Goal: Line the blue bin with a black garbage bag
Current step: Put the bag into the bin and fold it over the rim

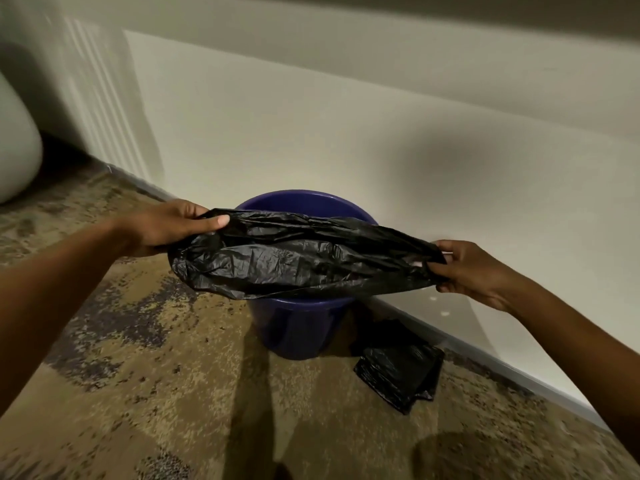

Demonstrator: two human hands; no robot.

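1. Nearest the camera, patterned carpet (145, 393) fills the foreground w/ two forearms reaching fwd over it.
2. Folded spare bags (401, 374), black, lie on the carpet just right of the bin's base, by the skirting.
3. Left hand (166, 226) grips the left end of the black garbage bag (294, 258): thumb pressed on top of the rim, fingers curled under.
4. Right hand (474, 271) pinches the right end; fingers curled round the bunched film, though the exact hold is partly hidden by plastic.
5. Bag is stretched wide between both hands, mouth partly open, held over the blue bin (298, 327); it covers the near rim. Whether it touches the rim can't be told.
6. Bin stands upright on the carpet, close to the wall (311, 133); far rim shows behind the bag.
7. Handling, judged: film is v. light, limp, thin, a bit slick; tears if yanked. Best hold is at the mouth edge, opposite sides, then fold the edge over the rim.
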